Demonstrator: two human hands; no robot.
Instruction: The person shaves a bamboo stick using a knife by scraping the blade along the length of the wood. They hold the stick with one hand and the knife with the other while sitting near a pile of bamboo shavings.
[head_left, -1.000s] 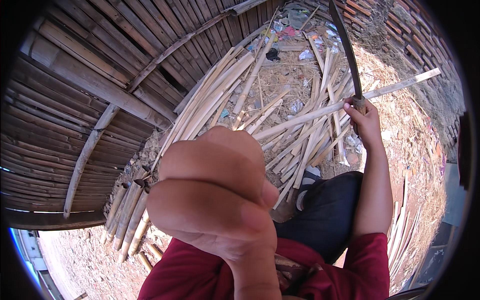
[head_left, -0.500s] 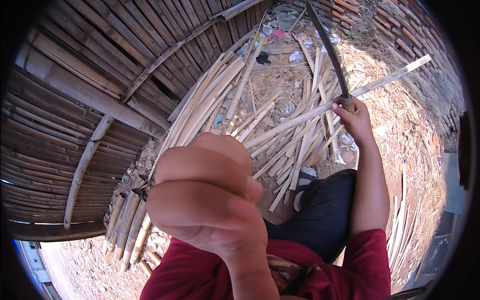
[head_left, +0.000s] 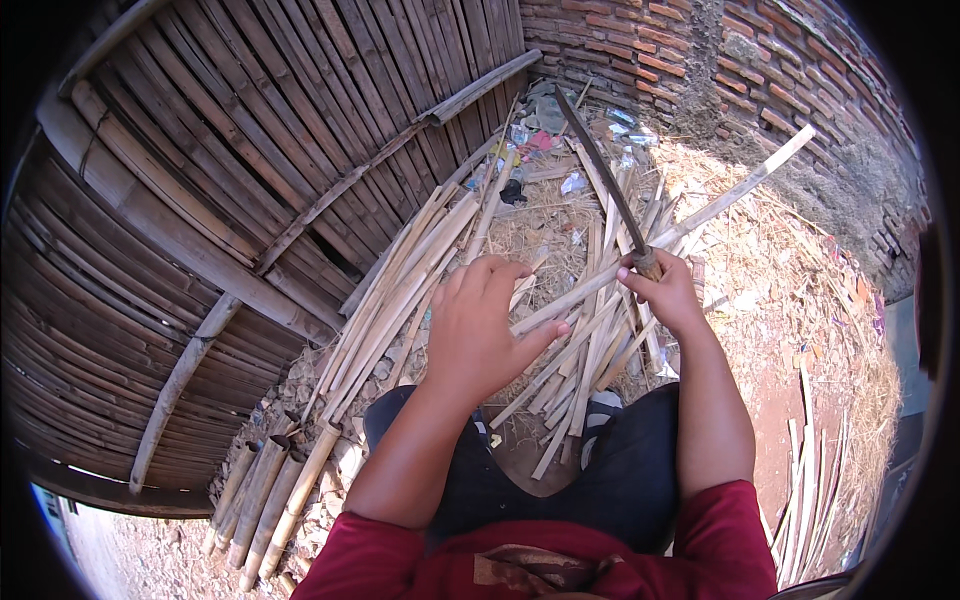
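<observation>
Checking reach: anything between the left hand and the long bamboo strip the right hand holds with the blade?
Nothing visible. The left hand is open right at the bamboo strip, fingertips at its near end. The right hand grips the blade farther up the strip.

Hard daylight, overhead and from the right. Ground litter and straw by the brick wall (head_left: 760,70) nearly bleached; pale bamboo strips (head_left: 420,290) glare. Woven bamboo fence (head_left: 200,200) reads darker, with deep shadow lines between the slats. Short, crisp shadows under the left hand (head_left: 480,330) and right hand (head_left: 665,290). Focus sharp at centre, no motion blur. Heavy fisheye bending: fence poles curve strongly toward the rim. Black vignette rings the frame; the lower left corner is blown out.
</observation>
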